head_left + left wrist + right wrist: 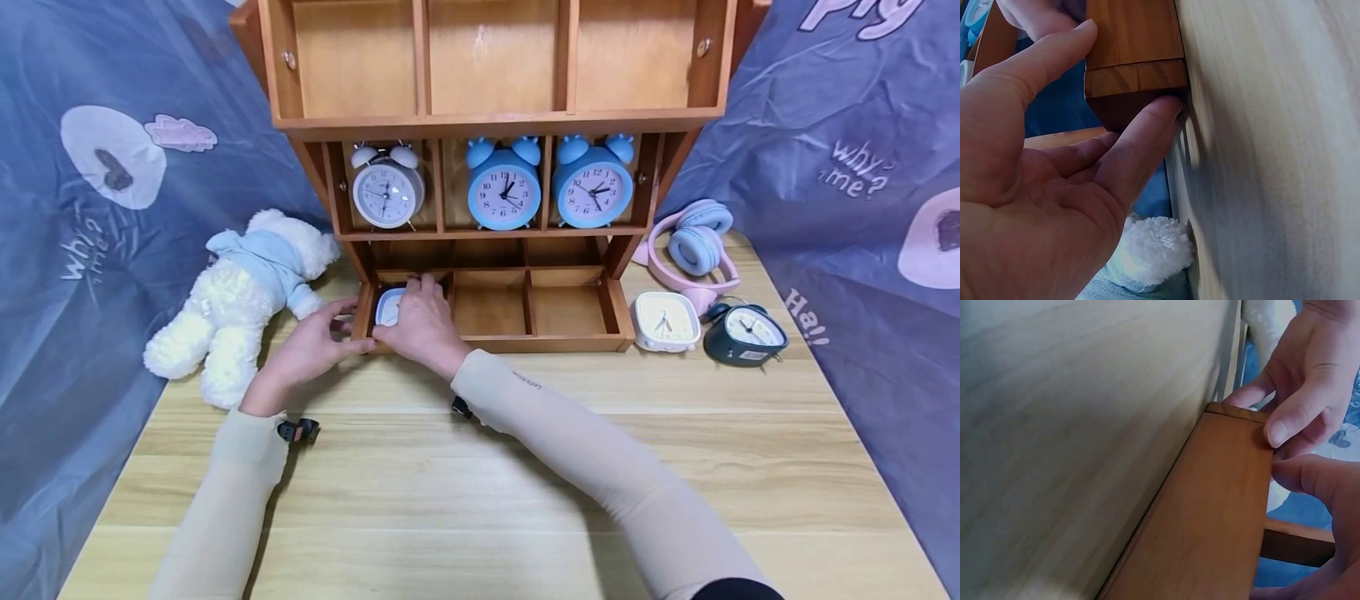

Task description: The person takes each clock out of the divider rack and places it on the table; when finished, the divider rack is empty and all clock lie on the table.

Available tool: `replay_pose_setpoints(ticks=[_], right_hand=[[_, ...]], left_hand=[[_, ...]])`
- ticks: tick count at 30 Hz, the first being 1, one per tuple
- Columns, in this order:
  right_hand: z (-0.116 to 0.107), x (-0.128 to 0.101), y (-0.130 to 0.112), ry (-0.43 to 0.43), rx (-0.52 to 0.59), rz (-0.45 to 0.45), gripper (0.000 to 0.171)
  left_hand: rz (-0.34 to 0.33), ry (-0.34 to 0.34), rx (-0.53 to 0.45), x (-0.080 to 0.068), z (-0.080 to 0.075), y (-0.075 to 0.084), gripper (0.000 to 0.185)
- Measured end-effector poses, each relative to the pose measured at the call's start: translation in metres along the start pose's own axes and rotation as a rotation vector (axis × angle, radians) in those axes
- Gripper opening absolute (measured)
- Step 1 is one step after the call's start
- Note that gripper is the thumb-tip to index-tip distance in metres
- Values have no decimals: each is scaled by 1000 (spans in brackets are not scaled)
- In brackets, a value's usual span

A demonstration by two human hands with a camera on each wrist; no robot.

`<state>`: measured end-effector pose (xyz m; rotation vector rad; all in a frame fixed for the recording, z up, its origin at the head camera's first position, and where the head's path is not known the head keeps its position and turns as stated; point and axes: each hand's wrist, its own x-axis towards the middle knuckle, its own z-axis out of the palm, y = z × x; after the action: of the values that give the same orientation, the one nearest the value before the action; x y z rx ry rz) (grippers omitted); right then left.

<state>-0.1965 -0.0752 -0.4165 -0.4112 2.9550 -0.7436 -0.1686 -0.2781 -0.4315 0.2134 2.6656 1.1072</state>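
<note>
A wooden shelf point(491, 344) stands on the table, its lowest tier split into compartments. In the lower left compartment sits a small white-and-blue clock point(387, 307), partly covered by my right hand point(426, 321), whose fingers grip its far side. My left hand point(311, 346) holds the shelf's front left corner. In the left wrist view, its thumb lies against the front board point(1135, 31) and its fingers touch the end. The right wrist view shows my right thumb near the board's edge, close to my left thumb; the clock is hidden there.
The middle tier holds a white twin-bell clock point(385, 193) and two blue ones, a left point(504, 196) and a right point(594, 193). A teddy bear point(247, 292) lies left. Pink headphones point(697, 250), a white square clock point(666, 322) and a dark green clock point(746, 335) are right.
</note>
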Motion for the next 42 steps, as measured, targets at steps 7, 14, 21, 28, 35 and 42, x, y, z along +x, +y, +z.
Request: replay_pose_setpoints(ticks=[7,14,21,28,35,42], right_hand=[[2,4,0,-22,-24,16,99],[3,7,-2,-42,-44,42,103],[5,7,-1,-32,-53,30,100],[4,7,-1,3,-61,11,93],[-1,7,-4,54,-73,-24,85],[-4,6,-5,67,-89,-24,90]], left_hand=[[-3,2,10,0,0,0,92],[0,3,-3,-1,0,1,90],[2,4,1,-1,0,1,91],[2,11,8,-1,0,1,90],[7,3,13,-1,-2,3,91],[1,3,12,-1,-1,2,90]])
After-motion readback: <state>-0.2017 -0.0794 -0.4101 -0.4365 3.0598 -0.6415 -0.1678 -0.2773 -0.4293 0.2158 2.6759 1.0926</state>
